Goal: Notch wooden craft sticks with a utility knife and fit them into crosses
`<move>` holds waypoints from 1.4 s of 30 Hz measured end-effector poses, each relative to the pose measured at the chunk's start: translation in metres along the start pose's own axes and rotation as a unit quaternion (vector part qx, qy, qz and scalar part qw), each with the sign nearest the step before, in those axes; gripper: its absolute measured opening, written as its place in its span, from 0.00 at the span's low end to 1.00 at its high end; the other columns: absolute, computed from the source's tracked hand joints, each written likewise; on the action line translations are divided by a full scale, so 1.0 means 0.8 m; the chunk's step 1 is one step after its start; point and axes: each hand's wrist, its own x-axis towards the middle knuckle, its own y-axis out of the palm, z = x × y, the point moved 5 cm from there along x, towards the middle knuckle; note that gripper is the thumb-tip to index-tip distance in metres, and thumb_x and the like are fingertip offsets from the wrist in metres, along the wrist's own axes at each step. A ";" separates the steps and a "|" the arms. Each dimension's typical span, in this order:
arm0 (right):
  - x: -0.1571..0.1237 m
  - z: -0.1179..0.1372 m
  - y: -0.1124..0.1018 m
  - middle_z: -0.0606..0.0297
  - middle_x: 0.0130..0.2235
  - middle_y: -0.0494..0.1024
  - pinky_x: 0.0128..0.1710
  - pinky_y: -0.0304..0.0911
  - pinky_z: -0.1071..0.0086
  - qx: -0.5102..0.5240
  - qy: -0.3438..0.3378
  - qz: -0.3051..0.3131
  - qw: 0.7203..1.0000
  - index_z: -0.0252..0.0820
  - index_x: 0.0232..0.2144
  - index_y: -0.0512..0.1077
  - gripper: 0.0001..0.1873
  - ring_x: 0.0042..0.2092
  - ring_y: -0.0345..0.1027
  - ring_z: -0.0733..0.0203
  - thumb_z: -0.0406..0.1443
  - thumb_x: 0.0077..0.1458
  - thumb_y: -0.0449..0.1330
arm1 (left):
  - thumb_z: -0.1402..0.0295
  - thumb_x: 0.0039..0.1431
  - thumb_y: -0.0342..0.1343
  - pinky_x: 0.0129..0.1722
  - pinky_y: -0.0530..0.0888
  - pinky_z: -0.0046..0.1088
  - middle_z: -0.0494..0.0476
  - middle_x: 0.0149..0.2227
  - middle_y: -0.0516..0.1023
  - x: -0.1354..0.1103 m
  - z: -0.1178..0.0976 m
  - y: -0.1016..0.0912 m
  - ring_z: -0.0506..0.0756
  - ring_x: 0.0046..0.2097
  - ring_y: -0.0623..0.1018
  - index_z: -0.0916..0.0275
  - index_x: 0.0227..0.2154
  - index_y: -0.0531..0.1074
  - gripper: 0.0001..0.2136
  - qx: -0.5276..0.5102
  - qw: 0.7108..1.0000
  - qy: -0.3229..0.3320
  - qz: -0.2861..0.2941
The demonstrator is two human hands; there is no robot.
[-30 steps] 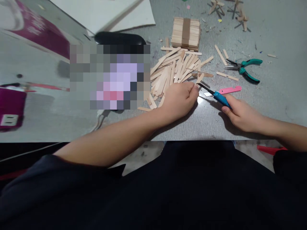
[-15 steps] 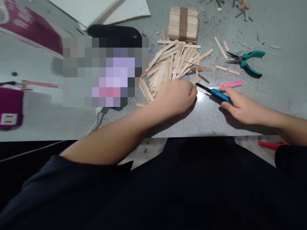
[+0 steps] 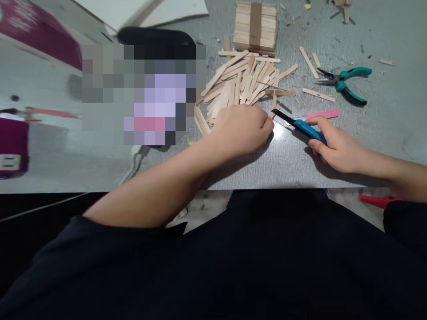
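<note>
My right hand (image 3: 333, 144) grips a blue utility knife (image 3: 308, 131) with a dark blade that points left. Just short of the blade's tip is my left hand (image 3: 245, 129), curled into a fist with the thumb side towards the knife. A short end of a wooden craft stick (image 3: 271, 114) shows at that thumb; the rest of it is hidden by the hand. Loose craft sticks (image 3: 236, 84) lie in a heap right behind the left hand. Behind the knife, a pink-handled craft knife (image 3: 323, 114) rests on the table, partly covered by the blue one.
A banded bundle of craft sticks (image 3: 256, 26) stands behind the heap. Teal-handled pliers (image 3: 353, 84) lie at the right, beside several loose sticks and scraps. To the left are a black rounded object (image 3: 156, 36), a blurred-out patch, a cable (image 3: 133, 162) and a purple item (image 3: 13, 146).
The knife has tilted slightly, and more of its dark blade shows beside my left hand. Both hands keep their hold. The whole view has shifted a little.
</note>
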 end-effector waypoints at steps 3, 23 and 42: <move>0.000 0.000 0.000 0.62 0.39 0.85 0.42 0.65 0.55 -0.013 -0.005 -0.005 1.000 0.47 0.66 0.65 0.24 0.39 0.79 0.47 0.44 0.73 0.56 | 0.58 0.69 0.56 0.39 0.70 0.41 0.60 0.21 0.70 -0.001 -0.002 -0.002 0.65 0.34 0.79 0.57 0.21 0.72 0.19 -0.004 1.000 0.003 0.004; 0.000 0.005 0.000 0.60 0.41 0.85 0.42 0.63 0.56 -0.041 0.003 0.006 0.999 0.48 0.67 0.67 0.24 0.38 0.77 0.47 0.45 0.74 0.55 | 0.62 0.68 0.57 0.38 0.67 0.41 0.60 0.21 0.69 -0.003 -0.006 -0.004 0.65 0.35 0.78 0.56 0.21 0.71 0.17 -0.005 1.000 0.016 0.003; 0.006 0.013 -0.001 0.55 0.40 0.80 0.39 0.59 0.57 -0.135 0.035 0.021 0.990 0.47 0.51 0.67 0.15 0.37 0.70 0.47 0.48 0.77 0.50 | 0.64 0.70 0.55 0.36 0.64 0.41 0.60 0.22 0.71 -0.008 -0.018 -0.009 0.63 0.32 0.76 0.57 0.21 0.70 0.18 0.015 0.999 -0.005 0.050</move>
